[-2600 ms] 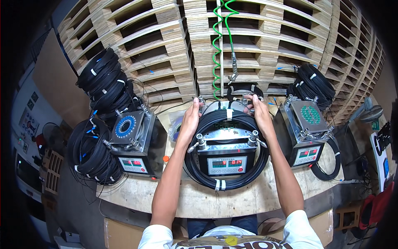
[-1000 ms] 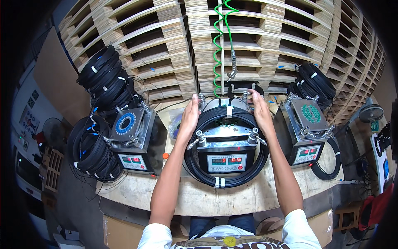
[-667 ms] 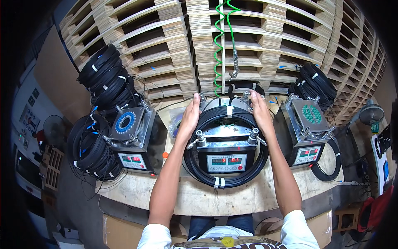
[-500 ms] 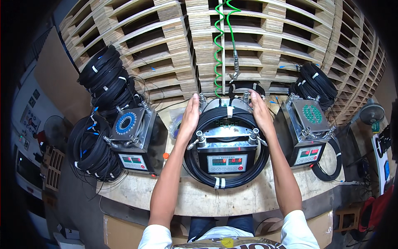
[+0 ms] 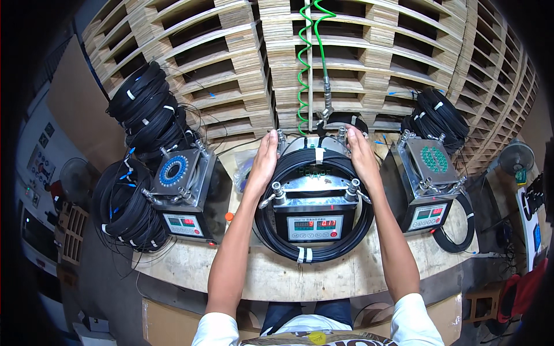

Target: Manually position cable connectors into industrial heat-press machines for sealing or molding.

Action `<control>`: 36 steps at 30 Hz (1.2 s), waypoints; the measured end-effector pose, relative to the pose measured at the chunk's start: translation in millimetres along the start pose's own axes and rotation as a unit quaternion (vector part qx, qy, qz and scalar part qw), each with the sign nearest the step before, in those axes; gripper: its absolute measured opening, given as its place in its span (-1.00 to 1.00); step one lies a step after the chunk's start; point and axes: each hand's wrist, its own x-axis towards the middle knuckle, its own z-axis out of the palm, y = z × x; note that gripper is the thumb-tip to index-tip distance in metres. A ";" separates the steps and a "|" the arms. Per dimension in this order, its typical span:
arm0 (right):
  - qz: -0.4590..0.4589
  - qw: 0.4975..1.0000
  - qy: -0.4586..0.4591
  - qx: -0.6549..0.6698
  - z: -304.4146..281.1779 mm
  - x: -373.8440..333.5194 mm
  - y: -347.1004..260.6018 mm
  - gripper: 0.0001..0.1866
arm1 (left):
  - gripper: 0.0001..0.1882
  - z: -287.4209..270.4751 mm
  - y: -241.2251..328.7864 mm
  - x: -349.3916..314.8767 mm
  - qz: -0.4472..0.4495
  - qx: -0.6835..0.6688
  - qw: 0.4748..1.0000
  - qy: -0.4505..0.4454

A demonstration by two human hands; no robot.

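Hands: while the bare left hand and bare right hand flank a round, black, white-taped cable coil, fingers nearly straight, I cannot tell whether they grip it.
Coil: around the central black-and-silver metal machine.
Tabletop: pale plywood, beneath.

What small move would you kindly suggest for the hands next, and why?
Perhaps curl the left hand and right hand lightly around the coil near its top, to steady it: both flank it uncurled, while its loop surrounds the display.
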 end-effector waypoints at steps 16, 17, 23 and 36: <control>-0.008 0.999 -0.013 0.032 -0.2 -3.7 -3.2 -0.41 | -0.09 -3.5 -4.4 2.9 0.007 0.010 1.000 0.007; -0.003 0.999 -0.012 0.035 0.7 -3.0 -0.3 -0.40 | -0.10 -4.5 -4.8 3.9 0.006 0.023 1.000 0.001; -0.013 1.000 0.010 -0.008 1.7 0.9 7.3 -0.37 | -0.10 -2.2 -5.7 2.6 0.028 0.015 0.999 0.008; -0.003 1.000 0.010 0.025 0.9 -1.9 0.3 -0.42 | -0.11 -4.2 -14.0 10.1 0.023 0.041 0.999 0.016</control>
